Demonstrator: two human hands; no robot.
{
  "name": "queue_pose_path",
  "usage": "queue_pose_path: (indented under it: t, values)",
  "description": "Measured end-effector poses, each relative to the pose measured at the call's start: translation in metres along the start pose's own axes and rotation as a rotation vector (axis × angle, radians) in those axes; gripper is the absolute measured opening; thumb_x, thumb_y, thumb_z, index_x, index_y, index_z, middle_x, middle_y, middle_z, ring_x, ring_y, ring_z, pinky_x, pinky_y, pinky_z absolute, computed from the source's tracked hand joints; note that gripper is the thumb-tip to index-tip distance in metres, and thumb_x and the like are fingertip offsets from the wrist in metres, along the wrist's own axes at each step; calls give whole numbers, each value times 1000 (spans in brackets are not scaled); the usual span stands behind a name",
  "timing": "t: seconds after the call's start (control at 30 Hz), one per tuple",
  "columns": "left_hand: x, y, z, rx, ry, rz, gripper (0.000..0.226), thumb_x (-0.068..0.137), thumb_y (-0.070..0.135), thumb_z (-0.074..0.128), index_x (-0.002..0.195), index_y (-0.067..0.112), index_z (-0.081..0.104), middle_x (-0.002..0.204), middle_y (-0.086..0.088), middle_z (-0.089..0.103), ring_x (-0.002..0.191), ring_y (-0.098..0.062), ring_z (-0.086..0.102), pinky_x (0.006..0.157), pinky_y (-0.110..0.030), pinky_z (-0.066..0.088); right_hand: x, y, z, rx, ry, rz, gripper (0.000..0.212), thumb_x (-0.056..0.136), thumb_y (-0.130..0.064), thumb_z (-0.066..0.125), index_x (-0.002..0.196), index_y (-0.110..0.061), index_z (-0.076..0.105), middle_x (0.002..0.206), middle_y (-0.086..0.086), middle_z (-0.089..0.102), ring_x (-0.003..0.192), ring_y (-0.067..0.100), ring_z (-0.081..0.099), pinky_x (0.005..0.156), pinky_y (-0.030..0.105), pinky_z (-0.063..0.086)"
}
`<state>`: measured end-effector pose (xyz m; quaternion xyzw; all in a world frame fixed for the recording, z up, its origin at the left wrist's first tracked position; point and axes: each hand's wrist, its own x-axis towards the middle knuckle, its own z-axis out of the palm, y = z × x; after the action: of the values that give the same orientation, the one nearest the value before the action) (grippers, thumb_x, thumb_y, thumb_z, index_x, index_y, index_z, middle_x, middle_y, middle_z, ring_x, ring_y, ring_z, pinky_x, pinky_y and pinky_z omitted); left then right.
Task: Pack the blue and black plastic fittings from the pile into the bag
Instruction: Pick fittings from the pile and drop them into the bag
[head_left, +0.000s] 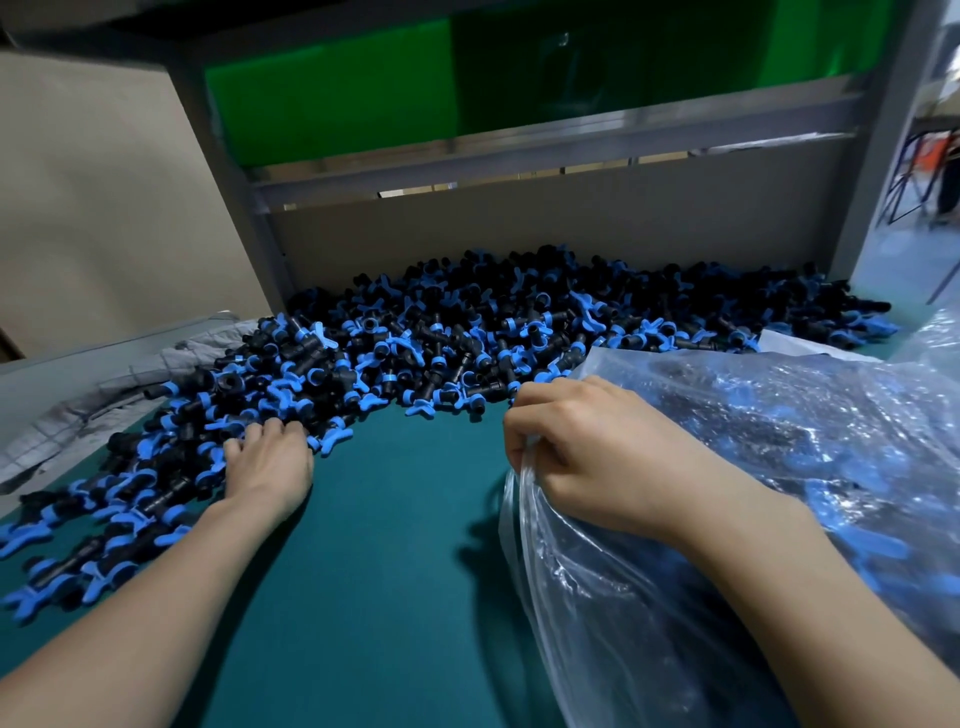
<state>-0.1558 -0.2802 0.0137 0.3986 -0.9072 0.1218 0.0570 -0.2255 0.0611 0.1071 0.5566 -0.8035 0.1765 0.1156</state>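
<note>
Green mat (389, 545): L hand (270, 465) half-buried in fittings pile (467, 332), fingers' grip unclear; R hand (587, 457) pinches bag (810, 415) rim

Glossy crinkled plastic bag (727, 519), matt green tabletop (389, 571)

Left hand (270, 462) touches fittings (441, 338); right hand (587, 457) pinches bag (571, 597).
</note>
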Motion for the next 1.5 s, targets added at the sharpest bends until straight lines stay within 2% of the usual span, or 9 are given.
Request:
queue_pose_path:
  t: [0.13,0.23,0.33,0.4,0.47,0.6,0.77,1.27,1.5]
  values:
    - [-19,13,-2,-240,215,64,36,103,27,36,130,13,54,125,-9,59,117,-31,45,97,-45,32,-1,1,0,2,4,-5,21,80,-14,47,78,-34,52,85,-17,51,78,7,42,68,28,31]
    - [-46,41,-13,-830,345,29,35,103,29,42,132,14,52,119,-9,61,115,-29,49,95,-42,40,-1,1,0,-4,1,-5,21,80,-14,47,78,-35,51,85,-17,49,78,7,41,69,28,31]
    - [-73,83,-27,-1525,208,-82,14,102,22,48,115,15,49,98,-5,63,88,-16,59,74,-22,45,-1,1,0,-7,3,-7,21,79,-12,47,79,-32,55,85,-16,50,79,10,45,69,28,33]
    - [-90,109,-28,-1928,103,-189,5,102,17,48,102,15,52,84,-2,60,74,-11,56,63,-17,46,-1,0,0,-8,-9,-8,21,79,-13,48,77,-33,51,84,-16,48,78,9,42,64,24,30]
    - [-104,126,-27,-2175,10,-287,9,102,18,48,95,17,54,76,2,59,64,-6,55,57,-17,46,0,1,-1,-8,-11,-6,22,78,-13,48,76,-35,48,84,-17,48,77,8,39,63,22,29]
    - [-110,126,-22,-2245,-65,-325,11,102,24,50,94,17,56,75,2,60,65,-6,56,58,-19,47,-1,1,0,-9,-18,-6,22,76,-12,46,81,-31,57,87,-15,54,80,10,46,69,30,34]
    - [-108,124,-24,-2278,-103,-354,17,101,27,52,87,16,55,67,4,57,57,-4,52,55,-18,45,0,2,2,-24,-19,-4,21,78,-13,48,81,-32,56,89,-14,54,79,11,45,67,29,28]
    - [-108,124,-24,-2318,-138,-331,22,100,29,53,84,15,53,60,6,54,53,-5,49,54,-18,44,0,3,5,-14,-42,3,23,75,-13,44,80,-32,57,87,-14,53,84,17,52,67,34,40]
    - [-99,109,-23,-2748,-439,-485,26,99,32,50,76,23,43,59,10,35,49,-7,33,59,-23,29,1,4,5,-27,-40,5,21,78,-13,47,81,-32,57,84,-17,49,82,15,51,61,25,32]
